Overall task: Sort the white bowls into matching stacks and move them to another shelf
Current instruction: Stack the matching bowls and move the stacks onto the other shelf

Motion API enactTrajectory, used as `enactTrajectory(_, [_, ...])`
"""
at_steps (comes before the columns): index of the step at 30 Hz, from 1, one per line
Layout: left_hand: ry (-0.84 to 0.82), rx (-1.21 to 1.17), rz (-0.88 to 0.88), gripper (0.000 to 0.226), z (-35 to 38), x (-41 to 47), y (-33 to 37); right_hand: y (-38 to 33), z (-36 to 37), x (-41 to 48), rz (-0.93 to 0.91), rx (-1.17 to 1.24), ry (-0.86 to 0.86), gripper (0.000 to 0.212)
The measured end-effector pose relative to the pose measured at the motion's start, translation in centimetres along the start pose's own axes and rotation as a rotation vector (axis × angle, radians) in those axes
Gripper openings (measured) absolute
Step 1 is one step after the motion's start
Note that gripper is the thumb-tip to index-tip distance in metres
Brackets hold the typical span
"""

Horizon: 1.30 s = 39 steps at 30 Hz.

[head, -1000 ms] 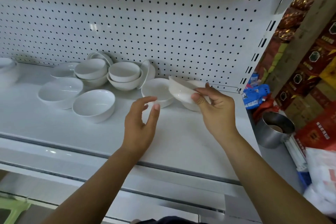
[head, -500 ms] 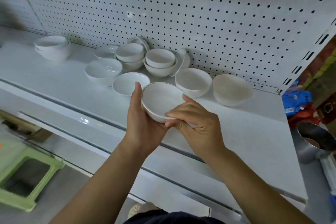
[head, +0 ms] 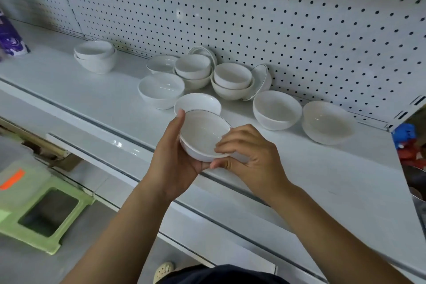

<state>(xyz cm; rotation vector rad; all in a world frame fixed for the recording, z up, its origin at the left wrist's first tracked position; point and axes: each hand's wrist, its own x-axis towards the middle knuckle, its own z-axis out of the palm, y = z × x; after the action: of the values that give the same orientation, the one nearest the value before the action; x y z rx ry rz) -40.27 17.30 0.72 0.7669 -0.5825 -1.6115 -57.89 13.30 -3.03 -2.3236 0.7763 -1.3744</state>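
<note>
One small white ceramic bowl with a thin dark rim line point(head: 202, 138) is held above the front edge of the white metal shelf point(head: 92, 90). The left hand point(head: 173, 163) cups it from below and the side, thumb up along the far-left rim. The right hand point(head: 251, 161) pinches the near-right rim with curled fingers. Behind it, loose white bowls point(head: 161, 90) crowd the shelf by the white pegboard back panel point(head: 276, 18), some nested, two leaning on edge. A stack of two white bowls point(head: 95, 57) sits well apart to the left. A green plastic stool point(head: 46, 214) stands on the floor below
</note>
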Motion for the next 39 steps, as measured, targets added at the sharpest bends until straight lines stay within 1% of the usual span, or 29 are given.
enactTrajectory(3, [0.012, 0.027, -0.016, 0.059, -1.0, 0.8, 1.4, 0.2, 0.2, 1.1, 0.021, -0.026, 0.027, 0.038])
enactTrajectory(5, [0.014, 0.049, -0.013, 0.053, -1.6, 1.5, 2.2, 0.4, -0.3, 2.1, 0.059, -0.033, 0.073, 0.039])
enactTrajectory(7, [0.039, 0.062, -0.009, 0.050, -2.3, 2.2, 2.8, 0.7, -1.0, 3.7, 0.189, -0.013, 0.164, 0.029])
enactTrajectory(9, [0.065, 0.069, -0.025, 0.050, -3.0, 2.9, 3.4, 1.7, -1.7, 5.8, 0.356, -0.098, 0.283, 0.014])
enactTrajectory(10, [0.066, 0.070, -0.035, 0.049, -3.4, 3.2, 3.6, 2.6, -2.1, 7.0, 0.436, -0.177, 0.307, 0.009])
enactTrajectory(12, [0.051, 0.074, -0.047, 0.047, -4.0, 3.8, 4.1, 4.9, -2.9, 9.4, 0.585, -0.294, 0.301, 0.006])
enactTrajectory(13, [0.044, 0.075, -0.044, 0.047, -4.3, 4.1, 4.4, 6.1, -3.3, 10.4, 0.649, -0.330, 0.294, 0.008])
enactTrajectory(15, [0.044, 0.064, -0.022, 0.047, -4.7, 4.7, 5.1, 8.3, -4.1, 11.9, 0.730, -0.414, 0.292, 0.024])
enactTrajectory(18, [0.060, 0.066, 0.010, 0.047, -5.4, 5.7, 5.9, 9.9, -4.4, 13.1, 0.808, -0.527, 0.189, 0.038])
enactTrajectory(21, [0.048, 0.084, 0.009, 0.047, -5.8, 6.4, 6.2, 10.5, -4.0, 14.0, 0.831, -0.546, 0.099, 0.037])
enactTrajectory(26, [-0.009, 0.051, 0.033, 0.049, -6.2, 7.0, 5.9, 11.8, -3.8, 14.6, 0.825, -0.659, 0.137, 0.026])
enactTrajectory(29, [-0.026, 0.052, 0.040, 0.048, -6.0, 7.3, 5.7, 12.6, -3.8, 14.6, 0.887, -0.745, 0.149, 0.041])
enactTrajectory(32, [-0.063, 0.057, 0.006, 0.049, -5.8, 7.7, 5.9, 13.0, -3.3, 14.9, 0.918, -0.816, 0.174, 0.036])
enactTrajectory(35, [-0.073, 0.087, -0.061, 0.051, -5.9, 8.1, 6.3, 12.7, -2.8, 15.3, 0.915, -0.914, 0.155, 0.034])
enactTrajectory(39, [-0.215, 0.142, -0.137, 0.056, -6.3, 7.7, 6.7, 12.2, -3.1, 15.6, 0.826, -1.047, 0.125, 0.033])
